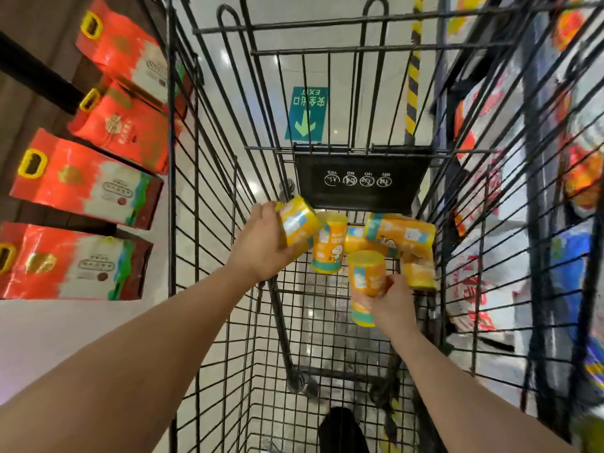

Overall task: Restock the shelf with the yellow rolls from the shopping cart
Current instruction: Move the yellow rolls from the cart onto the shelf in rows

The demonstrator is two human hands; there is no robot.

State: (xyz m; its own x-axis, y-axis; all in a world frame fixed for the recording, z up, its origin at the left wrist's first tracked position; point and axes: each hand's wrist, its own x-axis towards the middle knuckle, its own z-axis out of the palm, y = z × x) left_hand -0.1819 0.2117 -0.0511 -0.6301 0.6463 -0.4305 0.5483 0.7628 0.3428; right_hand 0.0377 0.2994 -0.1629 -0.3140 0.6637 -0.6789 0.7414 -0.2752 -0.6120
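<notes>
Well, I have both hands down in the shopping cart [209, 223]. My left hand [261, 245] is wrapped round one yellow roll [299, 225], held above the pile with my fingers curled under it. My right hand [390, 300] is clamped on a second roll [365, 279], which stands upright near the cart's wire floor. Beyond them about four more rolls [400, 235] lie heaped against the far end, under the black folding flap [359, 178].

By my reckoning I'm at the picking stage: two rolls in hand, and none on any shelf I can see. On my left the shelf [39, 75] carries red bags [81, 184] with yellow handles. On my right the shelving is too blurred to read, so I can't tell where the rolls belong. Left to do: carry these two across, place them, then come back for the heap.
</notes>
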